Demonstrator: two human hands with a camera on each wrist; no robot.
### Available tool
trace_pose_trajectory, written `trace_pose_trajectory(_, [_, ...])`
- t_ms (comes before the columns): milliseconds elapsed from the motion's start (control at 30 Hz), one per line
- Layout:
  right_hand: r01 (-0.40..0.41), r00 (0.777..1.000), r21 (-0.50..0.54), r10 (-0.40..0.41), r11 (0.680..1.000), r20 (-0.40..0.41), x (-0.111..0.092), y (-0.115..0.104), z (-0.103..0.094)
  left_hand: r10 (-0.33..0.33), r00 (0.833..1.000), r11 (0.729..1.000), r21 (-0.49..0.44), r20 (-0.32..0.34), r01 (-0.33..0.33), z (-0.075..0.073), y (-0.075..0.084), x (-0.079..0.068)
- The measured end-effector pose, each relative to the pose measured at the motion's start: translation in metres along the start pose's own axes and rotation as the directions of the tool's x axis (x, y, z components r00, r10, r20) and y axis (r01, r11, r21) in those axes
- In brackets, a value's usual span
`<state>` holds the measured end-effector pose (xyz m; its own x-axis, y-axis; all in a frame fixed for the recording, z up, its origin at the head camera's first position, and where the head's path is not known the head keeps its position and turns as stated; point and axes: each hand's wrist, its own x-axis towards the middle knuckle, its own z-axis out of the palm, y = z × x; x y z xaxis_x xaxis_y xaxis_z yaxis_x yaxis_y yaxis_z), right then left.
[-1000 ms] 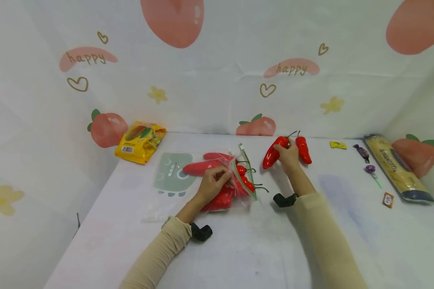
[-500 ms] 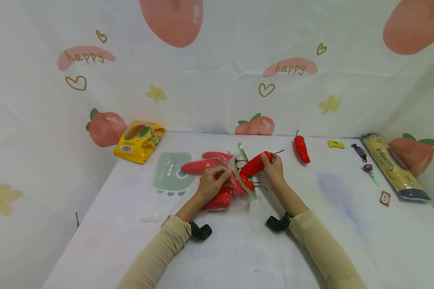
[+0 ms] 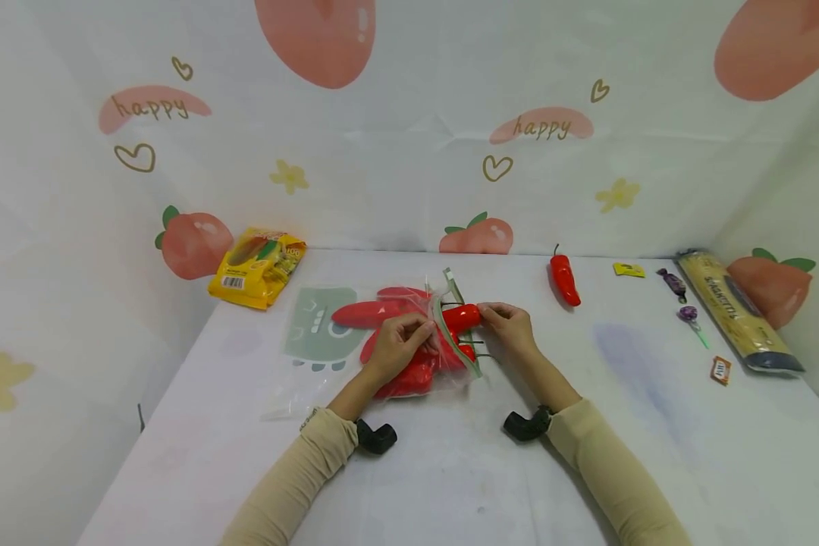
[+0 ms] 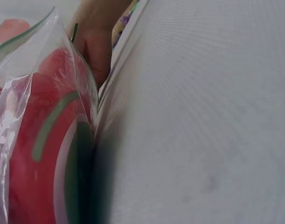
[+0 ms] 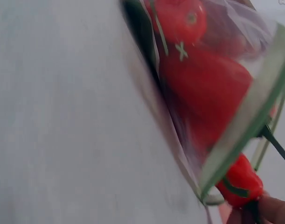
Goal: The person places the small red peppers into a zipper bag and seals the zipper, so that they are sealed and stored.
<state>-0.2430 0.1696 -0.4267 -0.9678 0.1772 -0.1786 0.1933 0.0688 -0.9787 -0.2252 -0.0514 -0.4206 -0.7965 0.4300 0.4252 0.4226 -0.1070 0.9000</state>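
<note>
A clear zip bag (image 3: 322,326) with a pale green print lies on the table, several red chili peppers (image 3: 368,313) inside. My left hand (image 3: 399,349) pinches the upper side of the bag near its green-edged mouth, which faces right. A plump red chili pepper (image 3: 462,315) is partway in through that mouth. At its stem end, my right hand (image 3: 512,330) pinches it; the right wrist view shows the pepper's top (image 5: 242,182) just outside the zip edge. Dark stems stick out of the opening. Another red chili pepper (image 3: 564,280) lies alone behind my right hand.
At the back left sits a yellow snack packet (image 3: 258,268). Along the right are a spaghetti pack (image 3: 740,311), a small yellow packet (image 3: 629,270), a purple wrapped candy (image 3: 673,284), a lollipop (image 3: 689,318) and an orange-brown packet (image 3: 720,370). A printed cloth hangs behind.
My right hand has carried the chili pepper from the back right leftward to the bag, and its tip has gone into the mouth. My left hand has stayed on the bag.
</note>
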Motion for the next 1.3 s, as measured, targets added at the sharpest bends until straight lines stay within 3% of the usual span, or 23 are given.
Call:
trace_pose_trajectory(233, [0.149,0.987,-0.164,-0.137,0.975,0.08,-0.003,0.0,0.014,0.013,1.0,1.0,0.014,0.015,-0.013,0.003,0.025,-0.002])
trace_pose_trajectory(367, [0.233,0.972,-0.199,-0.221,0.952,0.078,-0.002,-0.004,0.017,0.03,0.999,1.0,-0.007,0.017,-0.03,0.002,0.012,0.0])
trace_pose_trajectory(467, [0.261,0.965,-0.142,-0.259,0.955,0.031,0.003,-0.006,0.012,0.039,0.999,0.999,-0.006,0.009,-0.039,0.001,0.001,0.002])
trace_pose_trajectory(667, [0.231,0.968,-0.017,-0.231,0.973,-0.097,0.021,-0.018,-0.017,0.027,1.0,1.0,0.006,-0.006,-0.027,0.001,-0.001,0.001])
trace_pose_trajectory(933, [0.185,0.938,0.054,-0.16,0.981,-0.308,0.054,-0.042,-0.081,0.044,0.999,0.999,0.008,0.006,-0.044,0.003,0.023,-0.002])
trace_pose_trajectory(1100, [0.113,0.954,-0.11,-0.139,0.988,-0.265,0.07,-0.04,-0.111,0.054,0.999,0.999,0.0,-0.002,-0.054,0.003,0.017,-0.002])
trace_pose_trajectory(1300, [0.098,0.979,-0.31,-0.147,0.946,-0.138,0.081,-0.026,-0.127,0.06,0.998,0.998,-0.013,0.005,-0.06,0.002,-0.004,-0.001])
